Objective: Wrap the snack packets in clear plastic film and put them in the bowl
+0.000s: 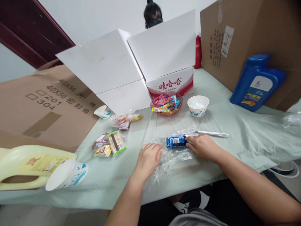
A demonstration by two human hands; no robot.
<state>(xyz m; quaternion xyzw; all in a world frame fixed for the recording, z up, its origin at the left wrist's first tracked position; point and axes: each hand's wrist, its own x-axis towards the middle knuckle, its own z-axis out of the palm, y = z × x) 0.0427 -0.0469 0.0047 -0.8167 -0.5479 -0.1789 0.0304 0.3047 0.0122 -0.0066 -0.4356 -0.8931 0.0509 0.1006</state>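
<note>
A sheet of clear plastic film (172, 158) lies crumpled on the cloth-covered table in front of me. On it sit blue snack packets (176, 142), side by side. My right hand (204, 146) has its thumb and fingers closed on the packets' right end. My left hand (148, 157) rests on the film's left edge, fingers stretched out and holding nothing that I can see. A white pen-shaped tool (211, 134) lies just beyond my right hand, its left end over the film.
Behind the film are a pink bowl (162, 113) of snacks and a paper bowl (198, 106). Wrapped snacks (117, 142) lie left. A paper cup (67, 175), yellow jug (25, 166), blue bottle (257, 83) and cartons (235, 37) stand around; a person (152, 14) is behind.
</note>
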